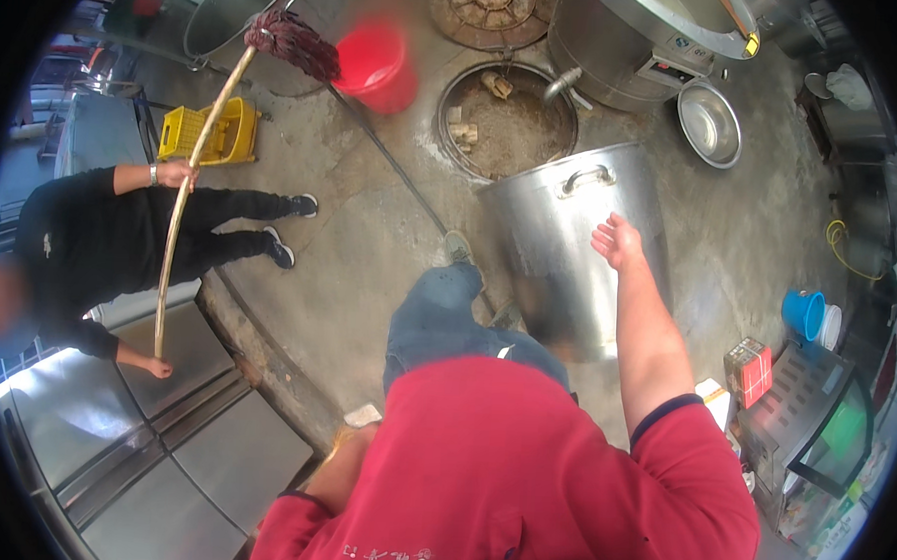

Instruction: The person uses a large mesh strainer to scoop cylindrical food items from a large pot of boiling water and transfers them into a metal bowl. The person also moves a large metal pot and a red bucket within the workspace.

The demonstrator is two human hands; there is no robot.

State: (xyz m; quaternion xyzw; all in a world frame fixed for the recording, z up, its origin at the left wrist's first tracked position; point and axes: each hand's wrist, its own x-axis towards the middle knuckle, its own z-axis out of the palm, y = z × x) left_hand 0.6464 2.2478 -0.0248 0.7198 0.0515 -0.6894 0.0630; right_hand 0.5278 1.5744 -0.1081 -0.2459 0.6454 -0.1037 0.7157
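Note:
My right hand [617, 241] is held out over the side of a large stainless steel stockpot [577, 263], below its loop handle [588, 179]; its fingers are apart and it holds nothing. Whether the hand touches the pot cannot be told. My left hand is out of view; the bent left arm [343, 463] shows beside the red shirt. The pot stands on the concrete floor next to a round pit [508, 121] with blocks lying in it. Left of my foot, a dark pole [393, 165] runs along the floor.
At left another person [112, 235] holds a mop by its wooden handle [199, 141]. A red bucket [379, 70], a yellow mop bucket [215, 131], a steel cooker with a tap [616, 54] and a metal basin [710, 126] stand around. A blue bucket [803, 314] and boxes are at right.

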